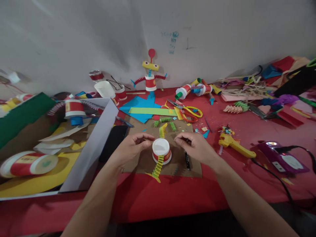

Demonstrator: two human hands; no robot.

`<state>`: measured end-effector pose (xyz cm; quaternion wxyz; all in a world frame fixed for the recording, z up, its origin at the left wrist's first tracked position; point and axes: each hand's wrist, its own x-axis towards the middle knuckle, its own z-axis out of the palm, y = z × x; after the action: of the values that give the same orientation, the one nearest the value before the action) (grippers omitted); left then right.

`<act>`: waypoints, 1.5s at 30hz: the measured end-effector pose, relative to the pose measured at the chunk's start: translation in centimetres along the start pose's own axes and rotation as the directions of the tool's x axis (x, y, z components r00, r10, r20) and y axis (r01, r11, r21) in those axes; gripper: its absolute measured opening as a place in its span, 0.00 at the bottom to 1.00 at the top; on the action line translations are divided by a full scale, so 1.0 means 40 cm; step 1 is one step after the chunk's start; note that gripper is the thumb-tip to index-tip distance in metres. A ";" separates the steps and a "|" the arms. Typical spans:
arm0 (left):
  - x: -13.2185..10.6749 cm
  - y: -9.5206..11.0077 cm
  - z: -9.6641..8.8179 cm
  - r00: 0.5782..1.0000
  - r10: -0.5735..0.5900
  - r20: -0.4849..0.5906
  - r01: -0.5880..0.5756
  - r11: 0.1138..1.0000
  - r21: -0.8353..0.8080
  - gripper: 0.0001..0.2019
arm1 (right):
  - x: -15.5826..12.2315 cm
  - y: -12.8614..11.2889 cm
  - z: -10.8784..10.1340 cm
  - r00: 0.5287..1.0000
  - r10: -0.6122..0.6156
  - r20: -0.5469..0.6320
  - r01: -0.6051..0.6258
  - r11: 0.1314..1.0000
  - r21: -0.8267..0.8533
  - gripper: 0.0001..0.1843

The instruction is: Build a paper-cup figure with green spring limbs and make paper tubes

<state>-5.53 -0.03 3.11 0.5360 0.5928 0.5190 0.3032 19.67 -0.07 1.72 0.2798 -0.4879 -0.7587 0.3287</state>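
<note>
A small paper cup (161, 153) stands upside down on a brown cardboard sheet (140, 166), with a white top and a red band. A folded yellow-green paper spring (158, 168) comes off its near side, ending in a yellow forked piece. Another paper spring (162, 130), mostly yellow, sticks out at the far side. My left hand (134, 146) is just left of the cup, thumb and fingers apart. On the other side my right hand (194, 144) is held with bent fingers, a small gap from the cup. Neither hand visibly holds anything. A black pen (187, 160) lies below the right hand.
Scissors (190, 110), a green paper strip (153, 111) and paper scraps lie beyond the cup. A glue gun (235, 144) and purple power socket (283, 158) with cables are at right. Left are a phone (115, 141) and box (91, 151). A cup figure (150, 82) stands behind.
</note>
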 end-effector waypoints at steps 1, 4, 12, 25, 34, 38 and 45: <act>0.000 0.000 -0.002 1.000 0.003 0.000 -0.003 1.000 0.005 0.14 | -0.002 -0.007 0.007 0.999 -0.033 0.008 0.033 0.999 0.030 0.12; 0.002 -0.007 -0.008 0.998 0.026 0.059 -0.029 0.998 0.059 0.14 | -0.007 -0.024 0.018 0.997 -0.082 0.013 0.081 0.993 0.092 0.12; 0.007 -0.017 0.014 0.968 0.016 0.250 -0.062 0.982 0.178 0.26 | -0.007 -0.036 0.019 0.994 -0.078 0.074 0.064 0.982 0.179 0.15; 0.018 -0.017 0.055 0.997 0.077 -0.013 -0.075 0.986 0.146 0.28 | -0.010 0.017 0.005 0.971 0.236 -0.048 -0.215 0.759 -0.614 0.11; 0.024 -0.073 0.142 0.894 0.134 -0.428 0.010 0.948 0.317 0.26 | 0.010 0.035 -0.015 0.974 0.224 -0.037 -0.181 0.671 -0.719 0.11; 0.017 -0.083 0.155 0.897 0.243 -0.371 -0.035 0.873 0.487 0.26 | 0.018 0.052 -0.038 0.980 0.098 -0.174 -0.194 0.677 -0.710 0.13; 0.004 -0.071 0.154 0.927 0.249 -0.280 0.062 0.634 0.771 0.27 | 0.015 -0.033 -0.019 0.975 -0.142 -0.170 0.055 0.899 -0.434 0.27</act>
<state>-0.67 -2.20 -1.12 0.1114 0.7241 0.6550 0.1849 19.28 0.24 3.27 0.2565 -0.5281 -0.8045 0.0901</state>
